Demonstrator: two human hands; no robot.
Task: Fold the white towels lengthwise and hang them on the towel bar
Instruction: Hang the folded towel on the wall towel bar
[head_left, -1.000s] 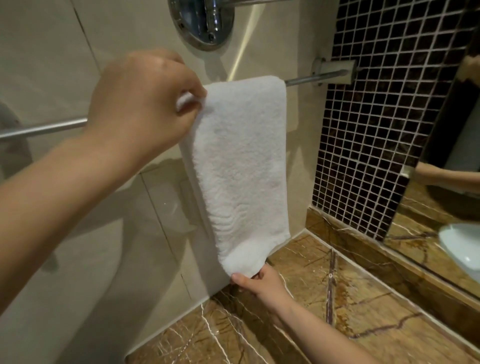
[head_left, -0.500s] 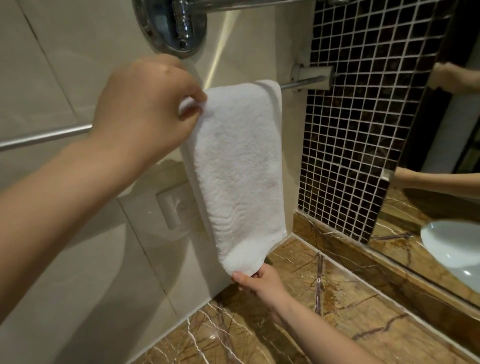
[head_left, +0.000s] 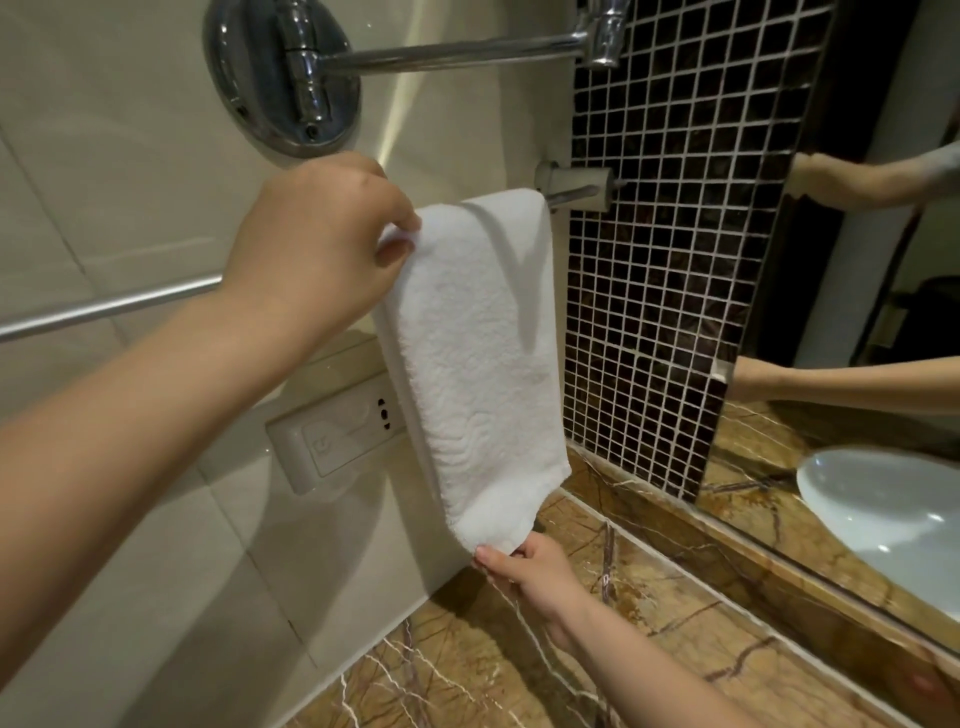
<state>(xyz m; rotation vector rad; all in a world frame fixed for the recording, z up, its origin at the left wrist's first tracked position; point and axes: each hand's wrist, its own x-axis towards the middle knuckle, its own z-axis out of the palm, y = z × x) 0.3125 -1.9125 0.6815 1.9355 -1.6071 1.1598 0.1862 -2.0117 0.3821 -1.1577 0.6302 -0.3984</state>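
Note:
A folded white towel (head_left: 478, 353) hangs over the chrome towel bar (head_left: 109, 306), close to the bar's right bracket (head_left: 574, 184). My left hand (head_left: 311, 249) pinches the towel's upper left edge at the bar. Lower down, my right hand (head_left: 524, 571) grips the towel's bottom corner just above the counter. The bar is hidden behind my left hand and the towel.
A chrome swing arm with a round wall plate (head_left: 283, 78) juts out above the towel. A wall socket (head_left: 337, 431) sits left of the towel. Brown marble counter (head_left: 623, 613) lies below, dark mosaic tile (head_left: 665, 260) and a mirror (head_left: 857, 364) to the right.
The towel now sits close against the right bracket. The view has shifted, showing the wall socket and more of the swing arm. Both hands keep their hold.

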